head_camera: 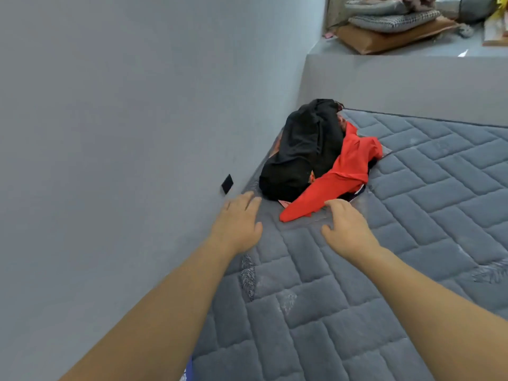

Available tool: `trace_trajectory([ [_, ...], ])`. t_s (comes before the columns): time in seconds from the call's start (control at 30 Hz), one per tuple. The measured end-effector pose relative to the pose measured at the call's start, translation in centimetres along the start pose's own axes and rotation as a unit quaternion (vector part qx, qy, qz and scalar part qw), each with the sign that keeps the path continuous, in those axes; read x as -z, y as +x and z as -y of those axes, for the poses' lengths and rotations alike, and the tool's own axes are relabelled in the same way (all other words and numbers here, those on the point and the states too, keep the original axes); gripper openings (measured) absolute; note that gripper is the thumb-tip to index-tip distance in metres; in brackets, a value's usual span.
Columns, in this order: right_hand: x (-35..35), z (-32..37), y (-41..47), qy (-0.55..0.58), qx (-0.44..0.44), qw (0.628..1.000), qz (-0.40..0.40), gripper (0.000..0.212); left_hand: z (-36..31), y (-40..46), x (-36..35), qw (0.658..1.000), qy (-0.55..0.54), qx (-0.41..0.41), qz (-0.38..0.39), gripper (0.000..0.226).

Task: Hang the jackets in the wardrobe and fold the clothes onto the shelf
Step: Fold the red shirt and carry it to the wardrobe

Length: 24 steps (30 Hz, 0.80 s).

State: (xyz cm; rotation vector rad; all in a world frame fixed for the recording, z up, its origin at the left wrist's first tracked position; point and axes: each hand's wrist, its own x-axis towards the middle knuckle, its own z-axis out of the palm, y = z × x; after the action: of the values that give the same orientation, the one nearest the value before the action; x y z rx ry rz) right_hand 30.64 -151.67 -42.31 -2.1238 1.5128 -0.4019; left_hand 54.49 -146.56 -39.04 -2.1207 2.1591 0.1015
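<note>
Pile of clothes in middle of frame, on grey quilted mattress, pushed against grey wall. Black garment bunched up – red garment draped over its right side. Left hand just below black garment, fingers spread, holding nothing. Right hand – fingertips at red garment's lower edge, loose, not pinching. Stacked cushions on ledge, upper right.

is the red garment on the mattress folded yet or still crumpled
Crumpled, not folded: the red garment lies bunched in uneven creases against the black garment on the mattress.
</note>
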Motion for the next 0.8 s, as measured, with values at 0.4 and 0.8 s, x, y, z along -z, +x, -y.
trace_trajectory([
  [0.4,-19.3,-23.1,13.5,-0.061,-0.094,0.987,-0.113,0.059,-7.1,23.5,-26.4,0.977,-0.204,-0.039,0.039,0.067],
  [0.8,-26.6,-30.0,14.3,-0.107,-0.099,0.967,-0.21,0.058,-10.4,29.4,-35.3,0.965,-0.187,0.047,-0.18,0.016],
])
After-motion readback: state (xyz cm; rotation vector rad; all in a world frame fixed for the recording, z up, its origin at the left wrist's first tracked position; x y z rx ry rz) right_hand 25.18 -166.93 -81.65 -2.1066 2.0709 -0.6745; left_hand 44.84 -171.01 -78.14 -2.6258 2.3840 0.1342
